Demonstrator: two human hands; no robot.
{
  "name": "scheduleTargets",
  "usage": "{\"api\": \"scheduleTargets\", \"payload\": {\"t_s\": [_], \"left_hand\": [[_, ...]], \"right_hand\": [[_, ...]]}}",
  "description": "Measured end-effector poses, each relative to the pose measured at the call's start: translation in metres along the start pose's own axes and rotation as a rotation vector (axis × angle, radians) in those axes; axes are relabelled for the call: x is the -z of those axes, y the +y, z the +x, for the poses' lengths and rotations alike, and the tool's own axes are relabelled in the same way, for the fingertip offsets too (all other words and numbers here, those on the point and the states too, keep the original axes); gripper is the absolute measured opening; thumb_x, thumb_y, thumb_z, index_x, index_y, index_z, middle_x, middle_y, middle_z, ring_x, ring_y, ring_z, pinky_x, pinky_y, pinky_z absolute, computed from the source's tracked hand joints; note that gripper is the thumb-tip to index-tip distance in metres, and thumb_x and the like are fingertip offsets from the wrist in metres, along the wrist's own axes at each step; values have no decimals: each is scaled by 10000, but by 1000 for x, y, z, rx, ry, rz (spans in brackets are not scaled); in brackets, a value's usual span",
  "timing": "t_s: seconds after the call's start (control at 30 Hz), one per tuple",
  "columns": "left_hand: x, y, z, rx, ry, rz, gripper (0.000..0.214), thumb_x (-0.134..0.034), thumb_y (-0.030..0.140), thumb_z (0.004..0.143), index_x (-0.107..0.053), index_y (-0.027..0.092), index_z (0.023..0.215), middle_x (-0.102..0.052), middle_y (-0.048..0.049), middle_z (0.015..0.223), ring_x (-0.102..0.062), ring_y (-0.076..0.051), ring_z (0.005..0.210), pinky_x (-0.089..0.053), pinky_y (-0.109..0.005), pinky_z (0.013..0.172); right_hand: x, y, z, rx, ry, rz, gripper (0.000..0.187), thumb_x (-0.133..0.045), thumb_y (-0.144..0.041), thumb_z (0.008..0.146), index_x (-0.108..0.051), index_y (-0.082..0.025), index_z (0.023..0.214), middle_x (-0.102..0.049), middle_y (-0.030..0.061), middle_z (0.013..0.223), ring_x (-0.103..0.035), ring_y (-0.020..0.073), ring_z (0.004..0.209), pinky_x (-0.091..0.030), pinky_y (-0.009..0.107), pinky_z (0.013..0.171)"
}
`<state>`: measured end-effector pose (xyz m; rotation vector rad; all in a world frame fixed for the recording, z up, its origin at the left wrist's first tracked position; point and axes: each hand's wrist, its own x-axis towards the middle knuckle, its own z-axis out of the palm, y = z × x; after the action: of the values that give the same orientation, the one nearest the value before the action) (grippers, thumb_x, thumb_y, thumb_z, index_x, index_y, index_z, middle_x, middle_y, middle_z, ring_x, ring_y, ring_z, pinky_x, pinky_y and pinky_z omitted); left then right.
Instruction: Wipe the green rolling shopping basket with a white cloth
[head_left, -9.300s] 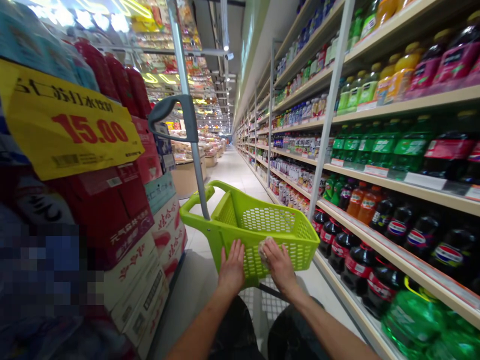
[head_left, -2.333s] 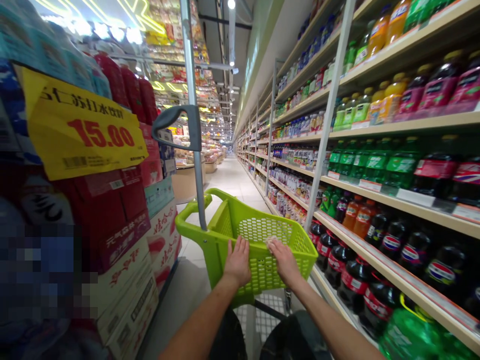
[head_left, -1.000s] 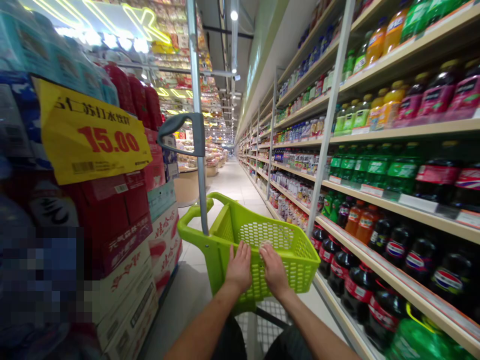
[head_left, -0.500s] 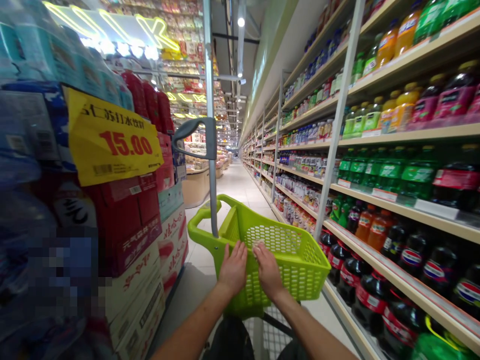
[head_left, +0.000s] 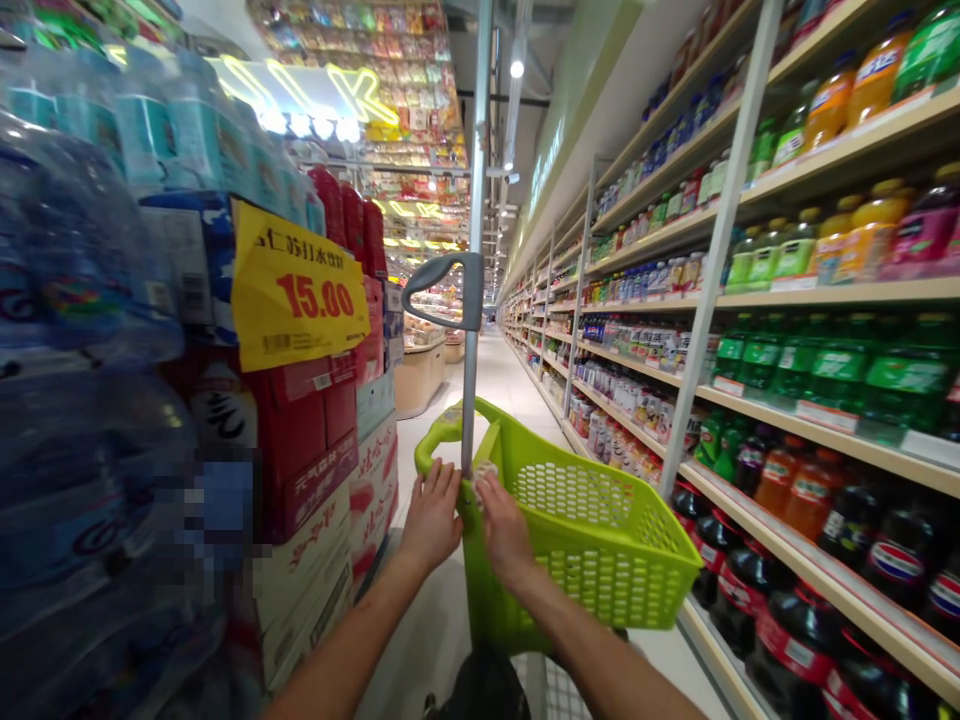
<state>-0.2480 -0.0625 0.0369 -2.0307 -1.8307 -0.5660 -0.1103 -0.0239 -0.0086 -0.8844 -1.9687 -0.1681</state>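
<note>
Basket (head_left: 600, 538): left hand (head_left: 433, 515) against it (cannot tell if clamped); right hand (head_left: 507, 530) clamped on cloth (head_left: 485, 471), which could snag at the pole (head_left: 478, 190).

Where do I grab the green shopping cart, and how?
Probably by its rounded green handle, coming from the left end of the green cart and wrapping around the bar. The handle curves out past the basket with an open gap inside, so there should be room to curl around it. Watch the grey pole rising right beside it.
</note>
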Motion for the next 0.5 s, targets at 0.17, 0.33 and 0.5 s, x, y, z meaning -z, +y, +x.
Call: {"api": "scheduleTargets", "payload": {"t_s": [0.17, 0.33, 0.5], "left_hand": [[-7, -4, -10, -23, 51, -6, 606, -375, 156, 708, -341, 112, 1312, -313, -69, 1415, -173, -202, 1333, -153, -403, 1090], [-30, -22, -42, 68, 42, 87, 662, -360, 104, 678, -290, 85, 1335, -217, -93, 1444, -139, -219, 1341, -130, -445, 1085], [-33, -31, -53, 109, -7, 117, 685, -360, 95, 670, -258, 92, 1348, -229, -97, 1442, -136, -233, 1340, -128, -453, 1083]], "right_hand": [[-3, -14, -2, 258, -32, -75, 348, -399, -139, 863, -529, -185, 1183, -512, 89, 1258, -385, 199, 1229, -358, 408, 1008], [-13, 19, -65, 363, -170, -191, 268, -468, -153, 848, -595, -180, 1083, -603, 87, 1136, -464, 208, 1162, -427, 376, 947], [-5, 2, -48, 364, -130, -176, 337, -427, -138, 865, -521, -196, 1184, -535, 84, 1234, -408, 204, 1212, -400, 388, 967]]}}
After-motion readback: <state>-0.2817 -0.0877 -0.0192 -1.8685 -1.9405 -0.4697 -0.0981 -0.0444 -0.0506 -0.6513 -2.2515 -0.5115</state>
